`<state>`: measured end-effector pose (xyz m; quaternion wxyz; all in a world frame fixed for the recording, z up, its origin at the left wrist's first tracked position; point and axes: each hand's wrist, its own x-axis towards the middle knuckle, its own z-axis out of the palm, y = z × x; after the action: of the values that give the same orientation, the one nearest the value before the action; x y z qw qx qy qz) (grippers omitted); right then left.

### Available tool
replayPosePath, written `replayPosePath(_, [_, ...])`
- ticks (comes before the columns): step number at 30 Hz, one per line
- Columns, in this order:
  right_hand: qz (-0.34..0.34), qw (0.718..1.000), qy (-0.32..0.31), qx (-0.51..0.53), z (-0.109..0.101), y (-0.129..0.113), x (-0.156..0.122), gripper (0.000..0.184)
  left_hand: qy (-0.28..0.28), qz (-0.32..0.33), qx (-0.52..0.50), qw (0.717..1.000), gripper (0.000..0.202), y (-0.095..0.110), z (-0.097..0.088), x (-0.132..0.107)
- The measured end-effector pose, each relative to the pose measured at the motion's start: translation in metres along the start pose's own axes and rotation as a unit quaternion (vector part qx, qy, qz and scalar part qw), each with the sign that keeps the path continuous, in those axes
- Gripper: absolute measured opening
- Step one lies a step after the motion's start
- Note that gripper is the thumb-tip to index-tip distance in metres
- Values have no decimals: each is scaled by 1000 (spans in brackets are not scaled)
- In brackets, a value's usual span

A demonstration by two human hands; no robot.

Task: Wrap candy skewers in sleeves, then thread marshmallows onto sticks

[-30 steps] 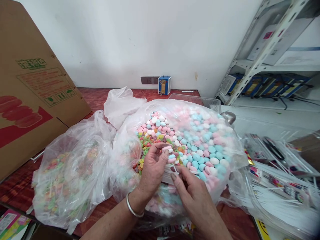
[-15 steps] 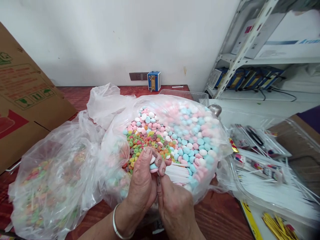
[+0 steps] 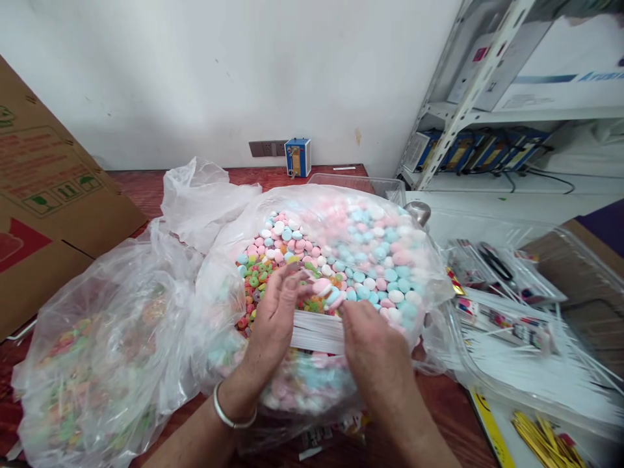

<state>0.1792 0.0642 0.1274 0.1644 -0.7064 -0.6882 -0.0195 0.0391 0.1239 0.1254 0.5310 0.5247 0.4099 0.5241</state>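
Note:
A big clear plastic bag [image 3: 419, 260] holds pink, blue and white round candies [image 3: 363, 286] and small coloured ring candies [image 3: 256, 279]. Over it, my right hand [image 3: 373, 338] is closed in a pinch at the lower end of a short row of candies [image 3: 327, 290], pink, white and blue, apparently on a stick mostly hidden by the fingers. My left hand [image 3: 275, 312] is at the row's other end, fingers spread and bent, with nothing clearly gripped. Between and below the hands, a bundle of white sticks [image 3: 316, 333] lies across the loose candies.
To the left lie another bag of ring candies [image 3: 97, 364] and a cardboard box [image 3: 53, 188]. At right are a clear tray [image 3: 511, 390] of white sticks, gold twist ties [image 3: 546, 439] and a metal scoop [image 3: 418, 212]. A small blue device [image 3: 298, 157] stands by the wall, near shelving [image 3: 451, 140].
My hands, earlier close together around the candies, have moved apart. The left has opened; the right has shifted right with the candy row, and the stick bundle is now more exposed.

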Motion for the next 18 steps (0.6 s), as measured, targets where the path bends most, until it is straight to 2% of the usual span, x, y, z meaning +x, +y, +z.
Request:
replayPosePath(1, [31,998,-12,-46,-5,9,2,14,-19,52,112,992,29,0,-4,9])
replayPosePath(2, [54,994,-26,-87,-9,16,4,15,-42,106,224,968,23,0,-7,18])
replayPosePath(4, [74,986,-58,-140,-14,25,5,17,-85,195,406,889,20,-1,-9,35])
replayPosePath(6, [71,981,-83,-161,-16,29,5,18,-110,239,519,813,23,-7,-6,48])
replayPosePath(7, [66,980,-92,-165,-16,29,5,17,-120,247,556,784,24,-10,-4,54])
replayPosePath(9, [55,981,-97,-161,-14,29,5,14,-134,252,599,748,23,-17,1,61])
replayPosePath(11, [42,984,-90,-150,-13,28,6,9,-134,248,606,744,20,-21,4,66])
replayPosePath(15, [18,988,-66,-140,-12,25,10,11,-115,219,578,778,21,-20,5,67])
replayPosePath(18, [19,988,-66,-138,-14,18,15,14,-114,217,574,781,22,-17,5,66])
